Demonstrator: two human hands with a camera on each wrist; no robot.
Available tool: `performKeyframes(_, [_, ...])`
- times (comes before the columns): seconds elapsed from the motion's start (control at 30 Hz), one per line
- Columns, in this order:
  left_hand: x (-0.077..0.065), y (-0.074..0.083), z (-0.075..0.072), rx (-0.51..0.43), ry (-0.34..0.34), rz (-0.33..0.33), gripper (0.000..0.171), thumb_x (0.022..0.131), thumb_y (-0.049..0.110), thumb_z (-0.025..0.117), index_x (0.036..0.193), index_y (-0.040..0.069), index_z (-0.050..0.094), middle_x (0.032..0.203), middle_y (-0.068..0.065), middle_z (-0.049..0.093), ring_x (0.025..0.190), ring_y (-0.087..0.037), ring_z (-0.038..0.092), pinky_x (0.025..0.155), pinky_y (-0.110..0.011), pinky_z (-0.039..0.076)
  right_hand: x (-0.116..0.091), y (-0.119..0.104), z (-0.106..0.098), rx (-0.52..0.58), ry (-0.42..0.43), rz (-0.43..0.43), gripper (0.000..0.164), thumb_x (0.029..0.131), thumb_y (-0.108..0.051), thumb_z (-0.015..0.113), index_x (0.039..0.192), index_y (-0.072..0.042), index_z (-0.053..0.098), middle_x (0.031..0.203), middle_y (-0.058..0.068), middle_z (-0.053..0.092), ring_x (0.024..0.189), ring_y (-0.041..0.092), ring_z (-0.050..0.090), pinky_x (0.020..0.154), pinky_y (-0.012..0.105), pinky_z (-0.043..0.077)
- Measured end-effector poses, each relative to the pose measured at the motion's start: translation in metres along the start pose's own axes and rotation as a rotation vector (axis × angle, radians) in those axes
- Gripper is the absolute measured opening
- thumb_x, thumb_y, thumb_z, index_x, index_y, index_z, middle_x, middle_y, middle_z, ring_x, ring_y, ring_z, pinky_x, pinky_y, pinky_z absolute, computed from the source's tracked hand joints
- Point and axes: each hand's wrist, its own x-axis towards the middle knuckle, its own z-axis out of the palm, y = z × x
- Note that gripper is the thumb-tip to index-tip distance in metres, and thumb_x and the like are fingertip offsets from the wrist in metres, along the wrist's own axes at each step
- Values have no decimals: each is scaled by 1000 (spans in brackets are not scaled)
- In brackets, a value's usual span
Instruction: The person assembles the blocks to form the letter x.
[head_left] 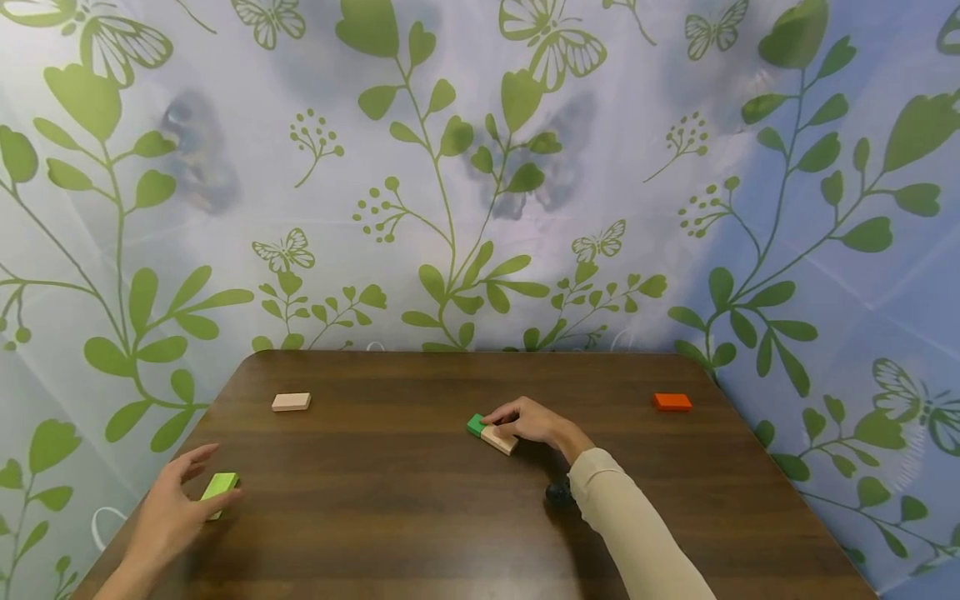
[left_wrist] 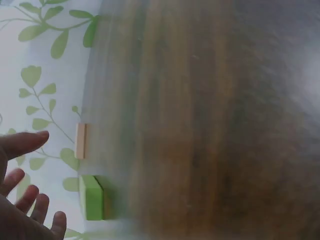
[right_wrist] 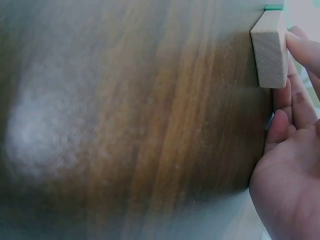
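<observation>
My right hand pinches a plain wooden block on the brown table. In the right wrist view the thumb presses one side of this wooden block, and the other fingers lie along its far side, partly hidden. A green block meets its far left end; only a thin strip of it shows in the right wrist view. On the left, my left hand hovers around a light green block, fingers spread and loosely bent. The left wrist view shows a gap between those fingers and the light green block.
A pale wooden block lies at the table's back left, and an orange-red block at the back right. By the right cuff is a small dark object. Behind the table hangs a leaf-and-butterfly patterned curtain.
</observation>
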Motion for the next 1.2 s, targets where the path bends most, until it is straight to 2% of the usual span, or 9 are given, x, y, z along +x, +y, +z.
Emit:
performKeyframes(0.1, [-1, -6, -3, -31, -67, -91, 86, 85, 19, 88, 147, -13, 39, 144, -42, 38, 127, -59, 40, 92, -70, 38, 1, 1, 0, -2, -2, -9, 28, 98, -12, 72, 126, -15, 77, 136, 10, 65, 120, 27, 60, 98, 47, 50])
performKeyframes(0.27, [0, -16, -3, -62, -182, -184, 97, 86, 24, 87, 152, -16, 28, 148, -46, 30, 131, -62, 33, 99, -72, 34, 2, 2, 0, -11, -2, -21, 28, 98, -12, 72, 126, -13, 77, 135, 11, 66, 118, 25, 61, 97, 45, 51])
performKeyframes(0.37, [0, -22, -2, -68, -243, -237, 101, 86, 26, 87, 152, -19, 26, 146, -46, 35, 129, -61, 36, 98, -69, 37, 1, 2, -1, -16, -5, -23, 28, 99, -12, 72, 127, -13, 77, 135, 10, 65, 119, 26, 61, 98, 46, 50])
performKeyframes(0.47, [0, -30, -1, -87, -276, -301, 98, 86, 25, 86, 151, -19, 28, 142, -44, 43, 123, -56, 46, 90, -52, 48, 1, 2, -1, -14, -6, -27, 29, 99, -11, 71, 127, -14, 77, 136, 11, 65, 121, 28, 60, 99, 47, 50])
performKeyframes(0.6, [0, -38, -2, -127, -275, -357, 88, 88, 20, 85, 149, -19, 35, 135, -40, 52, 113, -44, 55, 73, -31, 49, 2, 2, 0, -6, -5, -27, 29, 99, -11, 71, 127, -15, 77, 137, 11, 64, 123, 30, 59, 100, 49, 49])
performKeyframes(0.77, [0, -43, -3, -171, -293, -371, 83, 88, 21, 85, 148, -16, 41, 132, -35, 57, 108, -33, 58, 72, -30, 50, 2, 2, 0, -11, -6, -15, 29, 99, -11, 71, 127, -15, 77, 136, 10, 65, 125, 30, 58, 100, 48, 49])
performKeyframes(0.9, [0, -43, -3, -178, -287, -371, 79, 90, 20, 84, 148, -14, 43, 137, -35, 55, 104, -22, 58, 73, -28, 50, 2, 2, -1, -16, -5, -19, 28, 99, -11, 71, 127, -15, 77, 136, 11, 65, 125, 31, 58, 100, 49, 49])
performKeyframes(1.0, [1, -40, -2, -184, -277, -347, 77, 90, 19, 82, 148, -13, 44, 138, -35, 54, 100, -13, 56, 73, -26, 51, 2, 3, -2, -17, -1, -22, 29, 99, -11, 71, 126, -15, 77, 136, 11, 65, 124, 30, 59, 100, 49, 49])
performKeyframes(1.2, [3, -31, 3, -195, -253, -279, 74, 93, 17, 80, 149, -14, 43, 137, -36, 54, 98, -6, 56, 75, -24, 51, 3, 3, -1, -15, -2, -24, 29, 99, -11, 71, 127, -15, 77, 136, 11, 65, 123, 29, 59, 100, 48, 49])
